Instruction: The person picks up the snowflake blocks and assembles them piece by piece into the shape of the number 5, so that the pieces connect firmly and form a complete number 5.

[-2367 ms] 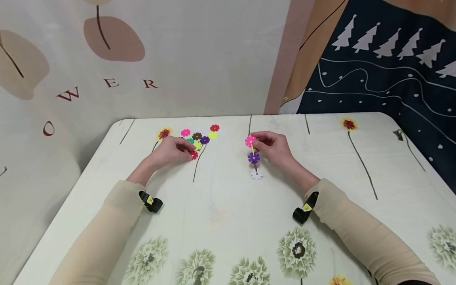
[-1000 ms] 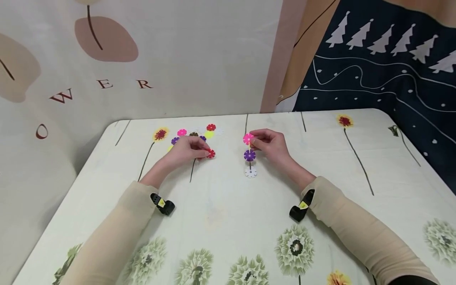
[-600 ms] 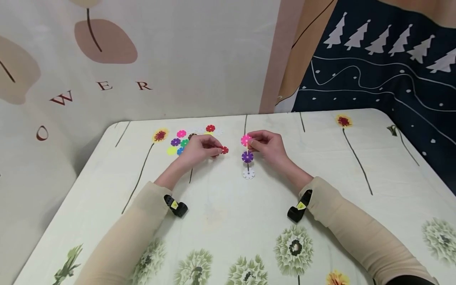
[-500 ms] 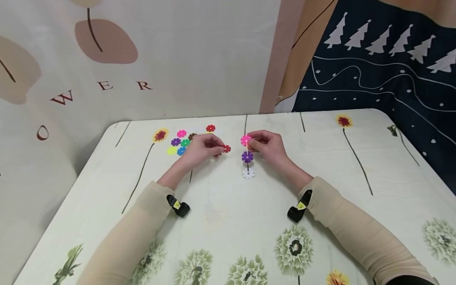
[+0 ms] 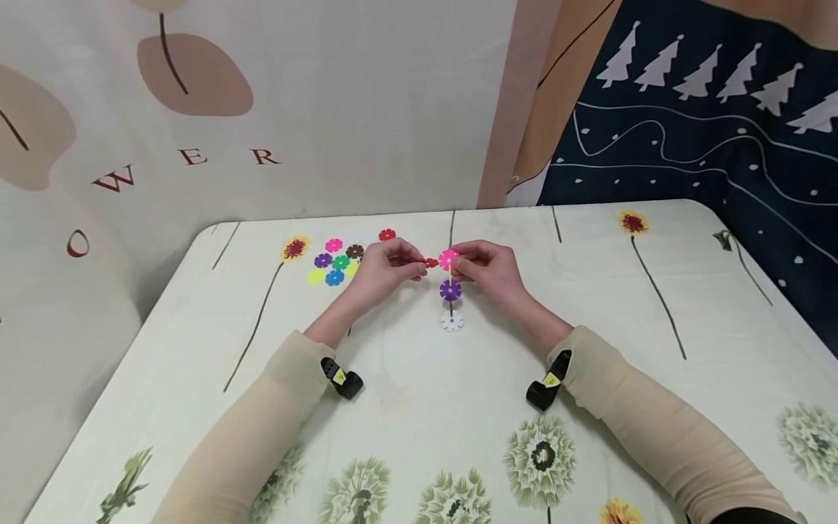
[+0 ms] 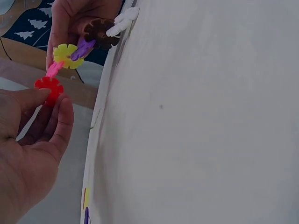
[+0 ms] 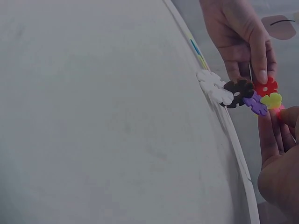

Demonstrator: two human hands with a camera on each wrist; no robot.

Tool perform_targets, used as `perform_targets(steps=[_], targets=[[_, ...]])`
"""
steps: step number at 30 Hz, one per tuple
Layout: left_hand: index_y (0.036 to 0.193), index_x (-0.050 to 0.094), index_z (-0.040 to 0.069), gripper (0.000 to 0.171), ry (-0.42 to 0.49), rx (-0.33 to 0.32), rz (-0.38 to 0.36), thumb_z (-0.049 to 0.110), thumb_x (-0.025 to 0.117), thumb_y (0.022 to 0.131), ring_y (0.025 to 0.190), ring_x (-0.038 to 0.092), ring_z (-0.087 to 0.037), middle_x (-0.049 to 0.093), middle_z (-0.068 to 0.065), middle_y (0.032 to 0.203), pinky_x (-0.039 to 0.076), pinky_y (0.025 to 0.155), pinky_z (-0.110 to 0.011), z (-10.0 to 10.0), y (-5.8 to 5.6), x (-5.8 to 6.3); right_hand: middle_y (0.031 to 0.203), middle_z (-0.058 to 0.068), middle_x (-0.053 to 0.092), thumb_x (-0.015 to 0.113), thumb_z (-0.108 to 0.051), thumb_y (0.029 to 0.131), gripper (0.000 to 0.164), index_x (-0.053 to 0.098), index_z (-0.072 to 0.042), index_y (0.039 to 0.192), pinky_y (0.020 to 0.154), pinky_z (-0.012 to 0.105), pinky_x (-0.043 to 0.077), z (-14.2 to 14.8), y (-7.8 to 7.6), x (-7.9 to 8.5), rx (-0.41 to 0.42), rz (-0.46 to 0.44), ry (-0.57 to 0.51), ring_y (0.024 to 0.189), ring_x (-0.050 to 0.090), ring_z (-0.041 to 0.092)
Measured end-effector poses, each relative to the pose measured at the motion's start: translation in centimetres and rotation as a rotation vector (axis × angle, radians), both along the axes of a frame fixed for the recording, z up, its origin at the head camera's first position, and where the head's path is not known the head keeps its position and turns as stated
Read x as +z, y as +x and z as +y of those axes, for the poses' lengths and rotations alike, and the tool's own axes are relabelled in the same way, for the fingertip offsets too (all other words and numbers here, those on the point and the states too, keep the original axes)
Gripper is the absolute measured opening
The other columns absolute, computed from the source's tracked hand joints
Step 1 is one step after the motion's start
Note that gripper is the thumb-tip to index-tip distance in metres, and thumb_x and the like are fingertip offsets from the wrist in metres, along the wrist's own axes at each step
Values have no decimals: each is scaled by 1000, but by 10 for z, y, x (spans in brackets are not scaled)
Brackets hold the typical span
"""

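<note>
My left hand (image 5: 386, 275) pinches a red notched flower-shaped plastic disc (image 6: 49, 86) between thumb and fingers. My right hand (image 5: 494, 275) grips the upper end of a chain of similar interlocking discs. From the top it runs through a pink disc (image 5: 448, 260), a yellow disc (image 6: 67, 56), a purple disc (image 5: 450, 290), a brown disc (image 6: 99, 33) and a white disc (image 5: 452, 321). The red disc, turned nearly edge-on in the head view, is right beside the pink one; whether they touch or interlock I cannot tell.
Loose discs lie left of my hands, among them a blue disc (image 5: 334, 277), a green disc (image 5: 340, 263) and a red one (image 5: 387, 234). My left hand covers part of this group. A flower-printed cloth (image 5: 393, 437) covers the table, with patterned fabric behind it.
My left hand has carried the red disc rightward from the loose discs to the chain, and the disc has turned edge-on. My right hand keeps its hold, shifting the chain slightly left.
</note>
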State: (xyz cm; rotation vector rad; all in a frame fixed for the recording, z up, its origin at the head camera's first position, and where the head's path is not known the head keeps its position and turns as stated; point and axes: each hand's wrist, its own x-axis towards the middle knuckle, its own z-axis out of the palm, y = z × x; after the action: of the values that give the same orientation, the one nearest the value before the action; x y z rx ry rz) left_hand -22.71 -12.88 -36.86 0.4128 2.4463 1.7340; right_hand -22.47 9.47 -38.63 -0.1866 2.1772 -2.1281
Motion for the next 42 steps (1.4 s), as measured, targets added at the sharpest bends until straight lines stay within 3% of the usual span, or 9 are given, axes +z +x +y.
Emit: perform_targets(steps=[6,12,26,36,42], targets=[[103,72,0,12,-14,20,9,2,76,92,91,73,-24,73,-12,101,59,85,-30,3,-1,-2,105,18,70,72,-4,96,31,68,4,126,81,36,61,-1,0,0,-2,-7,-2,89,73,31],[101,76,2,10,-29,27,7,2,78,91,91,73,-23,75,-10,98,59,85,-28,3,0,-1,108,16,72,74,-6,95,28,73,0,122,81,34,61,0,0,-2,-19,-22,20,85,73,20],[98,78,0,9,-60,33,32,3,79,90,88,75,-22,77,-11,95,59,84,-28,3,1,0,118,19,72,73,-2,94,27,73,4,121,78,31,61,0,-2,-3,2,-18,-16,90,75,29],[97,78,0,6,-102,7,56,0,77,90,87,75,-22,76,-10,92,59,80,-28,1,2,2,115,20,73,73,-1,94,25,74,5,119,77,31,61,-1,-1,-4,16,-18,4,83,75,22],[94,78,-1,5,-144,-33,106,-4,75,91,85,75,-23,76,-11,90,60,77,-30,0,2,3,114,23,72,71,2,95,24,72,9,117,76,30,61,-3,0,-5,45,-18,12,78,74,15]])
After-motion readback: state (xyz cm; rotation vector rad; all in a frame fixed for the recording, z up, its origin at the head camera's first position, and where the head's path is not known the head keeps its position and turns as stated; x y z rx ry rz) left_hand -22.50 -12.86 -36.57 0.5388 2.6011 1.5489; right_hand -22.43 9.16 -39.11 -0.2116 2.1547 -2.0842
